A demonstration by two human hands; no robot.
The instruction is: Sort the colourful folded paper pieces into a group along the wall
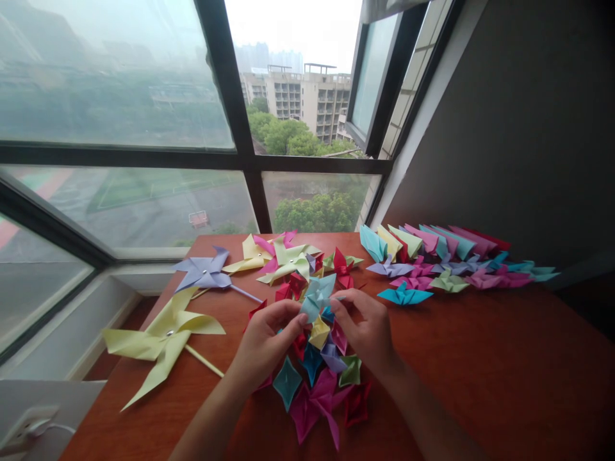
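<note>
Between both hands is a light blue folded paper piece [318, 294], raised over a cluster of origami. My left hand [275, 330] pinches its lower left side between thumb and fingers. On the other side, my right hand [364, 323] is closed on its right edge, where the fingertips partly cover the paper. Below the hands lie small folded pieces, among them a yellow one [319, 333], a teal one [287, 383], a green one [350, 371] and a red one [358, 404]. A larger magenta origami piece [317, 404] lies nearest to me.
A yellow pinwheel [168, 334] and a lavender pinwheel [205, 271] lie at left on the brown table [471, 371]. More pinwheels [291, 259] are at the back. Folded paper pieces [432, 243] stand in rows at back right, with a blue paper crane [405, 294] before them. Windows rise behind.
</note>
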